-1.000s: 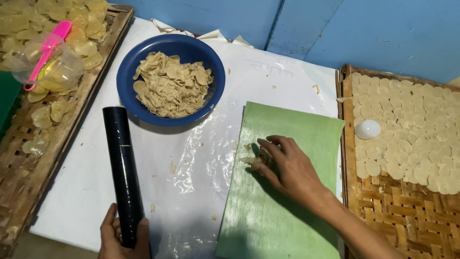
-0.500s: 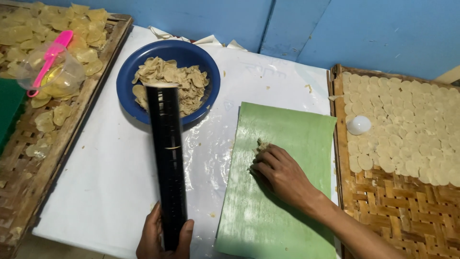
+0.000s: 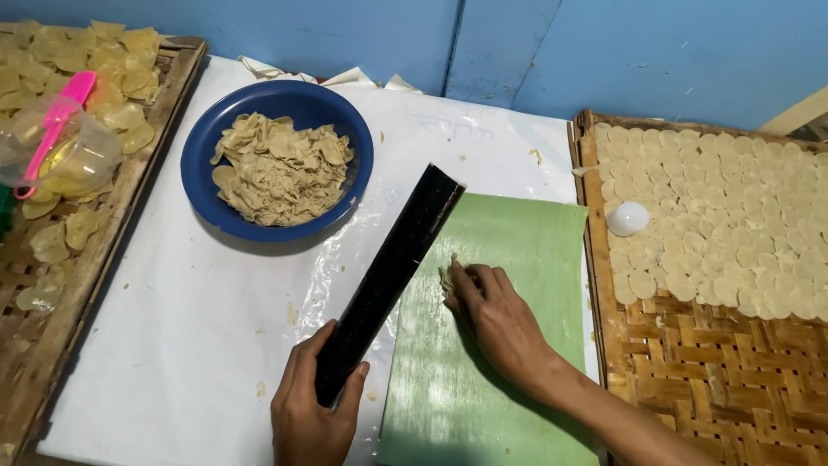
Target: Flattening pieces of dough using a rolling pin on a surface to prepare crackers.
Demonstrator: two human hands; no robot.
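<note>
My left hand (image 3: pixel 310 414) grips the near end of a long black cylinder (image 3: pixel 392 272), a roller that slants up and to the right over the left edge of a green sheet (image 3: pixel 517 259). My right hand (image 3: pixel 496 315) lies on that green sheet with its fingertips on a small pale lump of dough (image 3: pixel 448 278) just right of the roller. A blue bowl (image 3: pixel 203 151) heaped with beige dough pieces (image 3: pixel 280 164) stands behind, on the white plastic table cover (image 3: pixel 190 328).
A woven bamboo tray (image 3: pixel 690 371) at the right carries rows of flat pale discs (image 3: pixel 742 207) and a small white ball (image 3: pixel 627 218). At the left, another bamboo tray (image 3: pixel 52 302) holds yellowish chips and a clear cup (image 3: pixel 73 160) with a pink utensil (image 3: pixel 53 125). Blue wall behind.
My left hand has swung the black roller rightward, from upright beside the bowl to slanting over the green sheet's left edge. My right hand stays on the dough lump.
</note>
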